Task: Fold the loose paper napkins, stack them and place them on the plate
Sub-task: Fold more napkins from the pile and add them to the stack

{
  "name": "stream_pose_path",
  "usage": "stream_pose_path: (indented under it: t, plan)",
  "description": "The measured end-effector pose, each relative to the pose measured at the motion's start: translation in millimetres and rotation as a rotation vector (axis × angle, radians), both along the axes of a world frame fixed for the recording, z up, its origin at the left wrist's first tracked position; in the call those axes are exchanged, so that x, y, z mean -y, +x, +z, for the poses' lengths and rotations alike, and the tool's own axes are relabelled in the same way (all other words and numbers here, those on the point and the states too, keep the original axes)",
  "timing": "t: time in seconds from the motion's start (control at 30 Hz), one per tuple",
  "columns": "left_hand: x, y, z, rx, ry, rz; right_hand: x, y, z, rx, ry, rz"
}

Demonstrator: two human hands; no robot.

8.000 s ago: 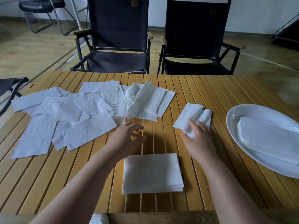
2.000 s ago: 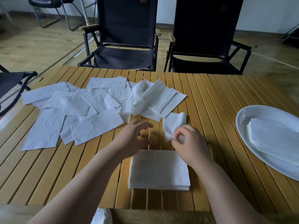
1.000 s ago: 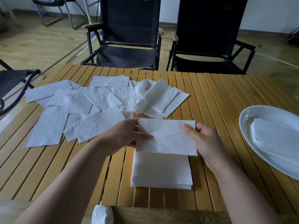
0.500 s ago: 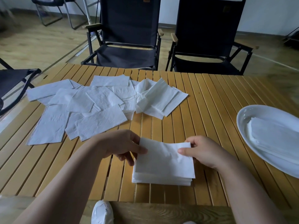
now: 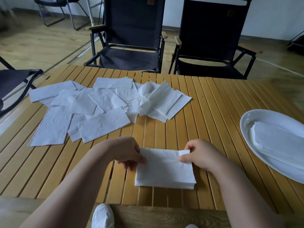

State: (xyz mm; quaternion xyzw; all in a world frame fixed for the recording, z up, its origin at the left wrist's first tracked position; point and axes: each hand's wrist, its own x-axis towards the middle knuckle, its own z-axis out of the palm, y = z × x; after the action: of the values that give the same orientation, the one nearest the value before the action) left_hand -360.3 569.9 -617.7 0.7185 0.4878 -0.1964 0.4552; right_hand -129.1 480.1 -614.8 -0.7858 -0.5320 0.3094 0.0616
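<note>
Both hands are closed on the same sheet in the head view. The left hand (image 5: 126, 153) pinches the left edge of the top folded napkin (image 5: 164, 162), thumb on top and the other fingers curled beneath the edge. The right hand (image 5: 199, 155) pinches the napkin's far right corner, thumb pressed on the upper face and the fingers bent behind it. This napkin lies flat on the stack of folded napkins (image 5: 164, 183), near the table's near edge and between the two forearms. Its far right corner sits slightly out of line with the sheets below.

The loose napkins (image 5: 102, 109) lie spread and overlapping on the far left part of the slatted wooden table (image 5: 213, 104), well apart from the stack. Some are flat and creased, and a few at the right of the heap are bunched or partly folded.

A white oval plate (image 5: 250, 129) sits at the table's right edge, cut off by the frame, and a second pile of folded napkins (image 5: 279, 139) rests in it.

Two black folding chairs (image 5: 131, 38) stand side by side beyond the far edge of the table. A third dark chair (image 5: 13, 79) shows partly at the left. A white shoe (image 5: 102, 216) is visible below the near edge.
</note>
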Motion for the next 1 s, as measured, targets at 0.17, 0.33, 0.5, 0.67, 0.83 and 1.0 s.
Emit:
stream_pose_path:
  t: [0.17,0.33,0.5,0.67,0.83,1.0]
  plan:
    - [2.5,-7.5,2.5,-0.058,0.061,0.056,-4.3,-5.7,4.3,0.074,-0.001,-0.054]
    - [-9.2,-49.3,13.4,-0.052,0.441,0.229,-24.5,-32.6,0.1,0.1,0.339,-0.056]
    - [-17.5,-96.6,3.1,-0.058,0.71,0.539,-52.7,-97.4,-8.4,-0.027,0.534,0.137]
    - [-21.2,-114.8,-7.8,-0.062,0.671,0.544,-68.5,-135.3,-29.8,-0.024,0.455,0.303]
    - [-25.7,-119.3,-10.7,-0.039,0.686,0.54,-78.1,-155.0,-45.9,-0.039,0.404,0.38]
    - [-28.5,-120.6,-12.9,-0.031,0.699,0.497,-84.0,-160.9,-50.7,0.039,0.532,0.319]
